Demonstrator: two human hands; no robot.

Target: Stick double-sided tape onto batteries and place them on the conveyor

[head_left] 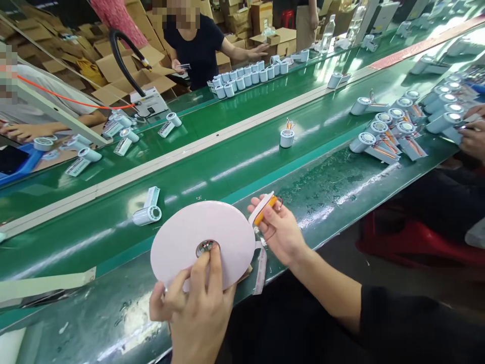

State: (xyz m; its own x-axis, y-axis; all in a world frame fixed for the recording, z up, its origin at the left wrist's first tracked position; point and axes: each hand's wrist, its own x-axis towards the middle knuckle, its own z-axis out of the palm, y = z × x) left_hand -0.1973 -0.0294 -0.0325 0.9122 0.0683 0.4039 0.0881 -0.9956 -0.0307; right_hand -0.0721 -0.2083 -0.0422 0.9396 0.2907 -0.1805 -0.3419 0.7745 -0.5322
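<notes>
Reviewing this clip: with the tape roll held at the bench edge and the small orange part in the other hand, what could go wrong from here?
1. The tape roll lies at the near edge of the green bench, steadied only by the left hand near its hub; it could slip off.
2. The right hand pinches the orange part against the tape's free end; the strip may stick crooked or tear.
</notes>
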